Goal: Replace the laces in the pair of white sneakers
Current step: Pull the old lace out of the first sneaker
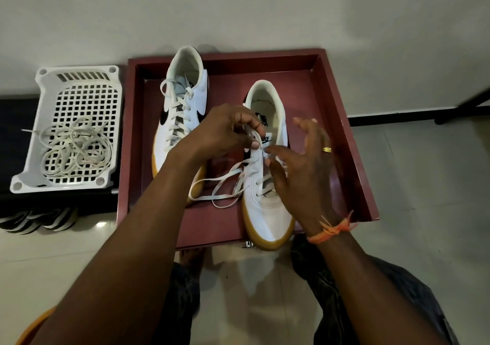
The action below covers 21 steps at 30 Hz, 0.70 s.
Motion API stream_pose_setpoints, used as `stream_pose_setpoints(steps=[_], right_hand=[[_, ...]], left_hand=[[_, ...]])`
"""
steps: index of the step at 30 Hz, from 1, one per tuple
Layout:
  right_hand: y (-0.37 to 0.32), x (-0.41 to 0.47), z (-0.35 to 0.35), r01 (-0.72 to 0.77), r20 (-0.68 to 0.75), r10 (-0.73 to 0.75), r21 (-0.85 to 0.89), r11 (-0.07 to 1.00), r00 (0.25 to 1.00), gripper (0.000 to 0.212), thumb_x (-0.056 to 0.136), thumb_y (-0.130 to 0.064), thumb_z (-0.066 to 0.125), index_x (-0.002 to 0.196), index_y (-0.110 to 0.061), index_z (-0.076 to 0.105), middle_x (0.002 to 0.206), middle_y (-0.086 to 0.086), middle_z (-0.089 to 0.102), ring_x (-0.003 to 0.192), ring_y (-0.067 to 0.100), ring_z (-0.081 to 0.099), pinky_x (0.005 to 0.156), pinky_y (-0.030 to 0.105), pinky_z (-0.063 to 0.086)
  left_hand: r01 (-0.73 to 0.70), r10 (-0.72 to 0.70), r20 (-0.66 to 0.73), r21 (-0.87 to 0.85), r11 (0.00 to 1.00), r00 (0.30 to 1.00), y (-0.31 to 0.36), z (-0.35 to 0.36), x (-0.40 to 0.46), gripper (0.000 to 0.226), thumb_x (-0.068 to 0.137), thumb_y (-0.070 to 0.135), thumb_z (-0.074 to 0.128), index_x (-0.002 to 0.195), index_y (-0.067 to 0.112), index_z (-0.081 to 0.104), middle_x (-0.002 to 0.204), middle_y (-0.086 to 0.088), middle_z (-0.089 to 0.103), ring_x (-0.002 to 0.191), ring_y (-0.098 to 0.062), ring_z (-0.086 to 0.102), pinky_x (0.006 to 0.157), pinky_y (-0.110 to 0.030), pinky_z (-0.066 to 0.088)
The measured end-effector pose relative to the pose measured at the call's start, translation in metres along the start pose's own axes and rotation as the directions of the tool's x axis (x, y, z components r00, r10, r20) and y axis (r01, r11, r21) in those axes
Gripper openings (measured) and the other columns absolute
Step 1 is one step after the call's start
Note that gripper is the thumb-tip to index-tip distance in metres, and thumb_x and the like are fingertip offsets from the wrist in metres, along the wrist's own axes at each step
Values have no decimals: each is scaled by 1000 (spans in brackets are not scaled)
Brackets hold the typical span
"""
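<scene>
Tongue label: the right sneaker (pixel 267 199), under both hands, carries a tag on its tongue just right of the left hand (pixel 225 135); black letters "IKE" show, the first letter hidden behind a finger.
Insole print: a black logo inside the same sneaker, just beyond the left hand's fingertips; too small and partly covered to read.
Side mark: the left sneaker (pixel 183 111), beyond the left hand, bears black swoosh shapes on its sides, no letters.
Other text: none readable.

Home interior: glossy tiled floor (pixel 424 185), plain white wall (pixel 238 8), black skirting (pixel 392 118).
</scene>
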State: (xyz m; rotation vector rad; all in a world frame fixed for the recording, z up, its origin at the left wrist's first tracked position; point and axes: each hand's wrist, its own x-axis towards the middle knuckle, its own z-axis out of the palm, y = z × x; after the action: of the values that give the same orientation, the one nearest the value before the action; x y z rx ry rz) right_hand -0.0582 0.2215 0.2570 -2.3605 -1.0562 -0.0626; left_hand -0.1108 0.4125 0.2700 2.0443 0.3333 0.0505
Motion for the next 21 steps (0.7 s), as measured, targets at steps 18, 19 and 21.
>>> stream_pose_setpoints(steps=[18,19,21], right_hand=[[47,22,-26,-268,-128,279,99,958,952,16,80,-16,71,96,-18,70,133,16,36,125,29,38,95,28,41],[38,21,-23,-193,-116,203,92,977,972,20,80,-20,70,99,-20,70,136,15,36,129,30,36,98,34,41],[22,19,-17,-24,-33,25,23,999,999,21,80,-23,71,101,-23,72,142,16,36,136,32,30,107,45,35]], left_hand=[[-24,24,41,-6,1000,999,-3,-3,1,22,74,12,84,93,19,77,103,0,68,86,-3,64,77,-20,50],[-32,32,60,6,999,998,-3,-3,2,23,75,14,83,97,20,77,106,0,66,91,-5,63,80,-22,51],[-30,26,112,33,999,993,-3,-3,0,30,77,17,83,106,24,77,112,0,58,97,-6,59,84,-20,50]])
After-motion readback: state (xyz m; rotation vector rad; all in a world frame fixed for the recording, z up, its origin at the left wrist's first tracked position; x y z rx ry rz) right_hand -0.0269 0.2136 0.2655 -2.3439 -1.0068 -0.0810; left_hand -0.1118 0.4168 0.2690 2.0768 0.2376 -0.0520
